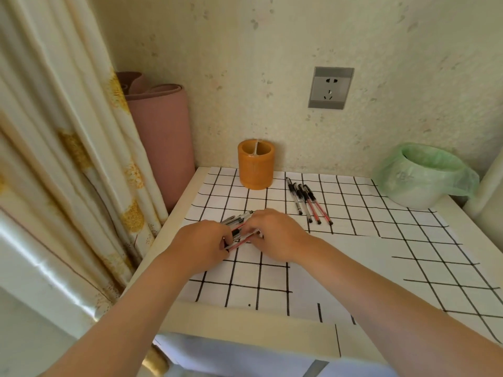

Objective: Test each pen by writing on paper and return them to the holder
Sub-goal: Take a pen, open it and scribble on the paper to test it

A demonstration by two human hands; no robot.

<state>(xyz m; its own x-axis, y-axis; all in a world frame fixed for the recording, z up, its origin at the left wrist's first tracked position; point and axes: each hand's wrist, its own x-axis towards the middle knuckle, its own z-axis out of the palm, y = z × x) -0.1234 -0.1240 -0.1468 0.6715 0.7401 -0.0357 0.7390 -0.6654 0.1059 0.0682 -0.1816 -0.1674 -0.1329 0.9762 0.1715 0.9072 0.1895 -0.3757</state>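
Note:
A bundle of several pens (239, 227) lies on the gridded paper (353, 213) near the table's left side. My left hand (202, 244) and my right hand (275, 234) both grip this bundle from either side, fingers curled round it. Several more pens (309, 201) lie side by side on the paper to the right, tips toward me. The orange cylindrical holder (255, 164) stands upright at the back by the wall, with one clear pen inside it.
A white bin lined with a green bag (419, 176) sits at the back right. A rolled pink mat (160, 137) and a curtain (68, 159) stand left of the table. A wall socket (330, 87) is above.

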